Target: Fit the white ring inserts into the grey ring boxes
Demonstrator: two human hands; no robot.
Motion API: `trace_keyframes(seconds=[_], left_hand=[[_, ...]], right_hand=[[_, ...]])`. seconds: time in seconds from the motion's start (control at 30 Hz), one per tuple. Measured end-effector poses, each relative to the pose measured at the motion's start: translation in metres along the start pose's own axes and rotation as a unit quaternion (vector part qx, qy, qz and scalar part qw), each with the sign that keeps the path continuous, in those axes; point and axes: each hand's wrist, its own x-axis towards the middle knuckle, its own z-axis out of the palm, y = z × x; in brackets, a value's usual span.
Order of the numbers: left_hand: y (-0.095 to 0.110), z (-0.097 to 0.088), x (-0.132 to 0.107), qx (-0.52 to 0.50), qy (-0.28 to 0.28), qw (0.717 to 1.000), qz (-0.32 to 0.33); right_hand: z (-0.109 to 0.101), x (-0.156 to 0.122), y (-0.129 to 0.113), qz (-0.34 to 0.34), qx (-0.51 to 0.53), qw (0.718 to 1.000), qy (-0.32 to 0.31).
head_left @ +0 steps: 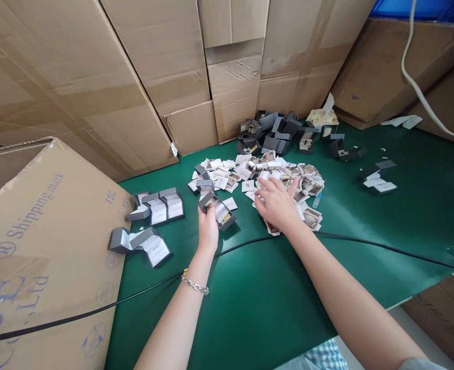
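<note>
My left hand [208,226] grips a small grey hinged box [218,209], open with a pale lining, just above the green table [273,298]. My right hand [276,201] lies fingers-down on a heap of small white and beige cards and inserts [307,185], its fingertips curled into the pile; what they pinch, if anything, is hidden. A silver bracelet [194,285] circles my left wrist.
Open grey boxes [158,206] lie in rows at the left, and more [150,245] below them. A pile of dark boxes [273,132] sits at the back, a few more [377,177] at the right. Cardboard cartons [165,67] wall the table. A black cable [365,242] crosses it.
</note>
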Motion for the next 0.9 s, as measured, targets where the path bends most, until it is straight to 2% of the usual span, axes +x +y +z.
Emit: trace_keyframes(seconds=[0.13, 0.33, 0.5, 0.63, 0.73, 0.8, 0.87, 0.9], left_hand=[[0.001, 0.003, -0.001, -0.031, 0.007, 0.999, -0.03], [0.004, 0.004, -0.002, -0.016, -0.007, 1.0, -0.019], [0.009, 0.006, -0.005, -0.027, -0.03, 0.999, -0.013], [0.018, 0.006, -0.007, -0.053, -0.026, 0.996, -0.063], [0.025, 0.003, -0.007, -0.108, -0.045, 0.987, -0.107], [0.027, 0.002, -0.007, -0.132, -0.053, 0.983, -0.118], [0.027, 0.001, -0.007, -0.136, -0.063, 0.981, -0.119], [0.026, 0.001, -0.007, -0.131, -0.072, 0.982, -0.118]], right_hand=[[0.014, -0.001, -0.014, -0.039, -0.038, 0.997, -0.056], [0.025, 0.002, -0.021, -0.029, -0.061, 0.993, -0.096], [0.028, 0.004, -0.022, -0.011, -0.058, 0.992, -0.113], [0.028, 0.003, -0.025, -0.005, -0.047, 0.993, -0.105], [0.021, 0.002, -0.029, 0.002, 0.006, 0.998, -0.06], [0.013, 0.001, -0.031, 0.015, 0.082, 0.996, -0.014], [0.004, -0.001, -0.032, 0.045, 0.198, 0.979, 0.024], [0.001, -0.001, -0.033, 0.072, 0.273, 0.959, 0.034]])
